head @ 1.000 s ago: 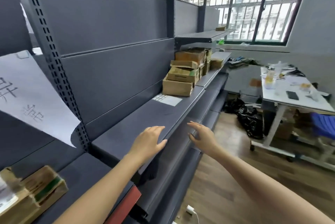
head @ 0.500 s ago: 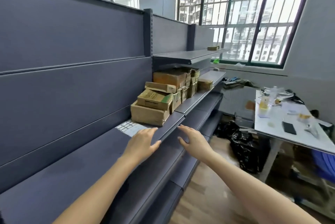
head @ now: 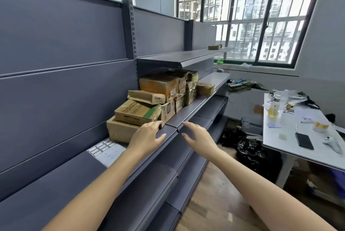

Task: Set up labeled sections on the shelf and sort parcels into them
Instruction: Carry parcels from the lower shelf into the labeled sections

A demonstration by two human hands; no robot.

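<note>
At frame centre, left hand [head: 147, 137] and right hand [head: 197, 135] hover, fingers spread and empty, by parcels [head: 138, 113] stacked on the shelf [head: 188, 113]; best lift the top box [head: 146, 97] by both ends, steadying the rest.

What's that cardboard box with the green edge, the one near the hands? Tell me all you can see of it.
The green-edged box is flat brown cardboard, shut, with dark print on top and a green band along its right end. It lies on a bigger plain box on the grey shelf; a thin box rests on its far side. Fingertips of the left hand reach its lower corner; contact is unclear.
</note>
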